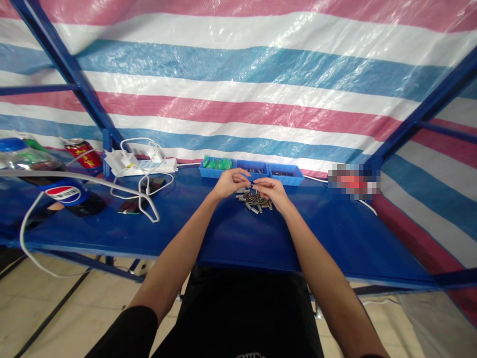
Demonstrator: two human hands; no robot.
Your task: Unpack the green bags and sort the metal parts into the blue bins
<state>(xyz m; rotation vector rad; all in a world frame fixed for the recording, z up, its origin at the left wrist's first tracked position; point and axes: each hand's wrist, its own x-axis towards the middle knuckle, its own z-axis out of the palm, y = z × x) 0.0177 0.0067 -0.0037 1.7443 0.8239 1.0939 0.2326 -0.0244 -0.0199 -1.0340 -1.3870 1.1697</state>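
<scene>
- At the left edge of the frame, a cola bottle (63,194) and a red can (84,153) are seen; if the white cable (91,178) crossing by the bottle were tugged, the bottle could be tipped.
- At centre left, a dark phone (128,205) lies under looped cord, beside a white power strip (167,166); it could be dragged if a loop were snagged by a forearm.
- Just left of centre, green packets (223,163) are held in the left blue tray (212,173).
- In the centre, the left hand (229,184) is poised with fingers bent above the pile; whether anything is pinched cannot be told.
- Between and below the hands, small metal pieces (255,200) are heaped loosely on the blue table (253,241); they could be scattered or rolled off by a brushing wrist.
- Just right of centre, the right hand (271,191) is held with fingertips drawn together; its grip cannot be told either, and a small piece could be dropped through poor purchase.
- Behind it, dark pieces lie in the right blue tray (292,180); mixing could be caused by a misplaced piece.
</scene>
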